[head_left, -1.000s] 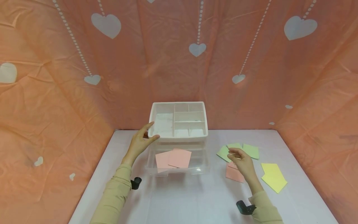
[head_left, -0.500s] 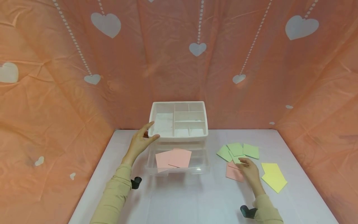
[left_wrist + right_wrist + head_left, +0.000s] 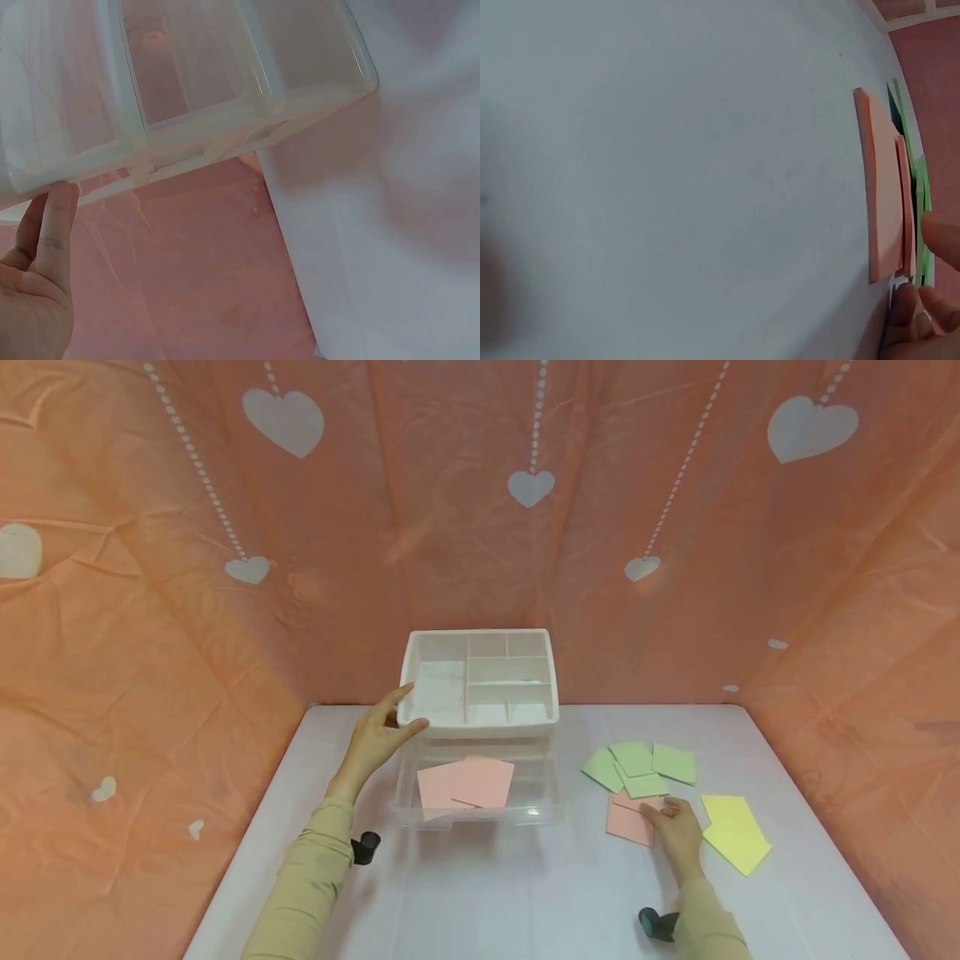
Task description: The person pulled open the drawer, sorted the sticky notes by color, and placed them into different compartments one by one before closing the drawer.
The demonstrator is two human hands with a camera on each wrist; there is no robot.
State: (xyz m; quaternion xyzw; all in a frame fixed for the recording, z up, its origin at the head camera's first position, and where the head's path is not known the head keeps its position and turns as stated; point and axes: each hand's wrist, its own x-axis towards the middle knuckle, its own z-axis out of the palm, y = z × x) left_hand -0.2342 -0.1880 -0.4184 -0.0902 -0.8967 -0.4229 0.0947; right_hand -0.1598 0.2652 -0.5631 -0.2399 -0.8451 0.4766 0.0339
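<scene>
A white desktop drawer organizer (image 3: 480, 727) stands at the back middle, its clear drawer (image 3: 536, 793) pulled out toward me. Pink sticky note pads (image 3: 480, 781) lie in that drawer. My left hand (image 3: 371, 743) holds the organizer's front left corner with thumb and fingers; the left wrist view shows fingers (image 3: 56, 232) against its edge. At the right, my right hand (image 3: 678, 835) pinches the right edge of the upper of two overlapping pink sticky note pads (image 3: 630, 822). Its thumb (image 3: 941, 238) and curled fingers show in the right wrist view, partly cut off.
Green sticky note pads (image 3: 633, 760) lie just behind the pink ones. Overlapping yellow pads (image 3: 737, 835) are right of my right hand. The white table (image 3: 480, 902) meets an orange cloth (image 3: 480, 543) with hearts at the back and sides.
My right hand has moved from above the green pads down and toward me, onto the edge of the pink pads, uncovering the green ones. My left hand stays on the organizer.
</scene>
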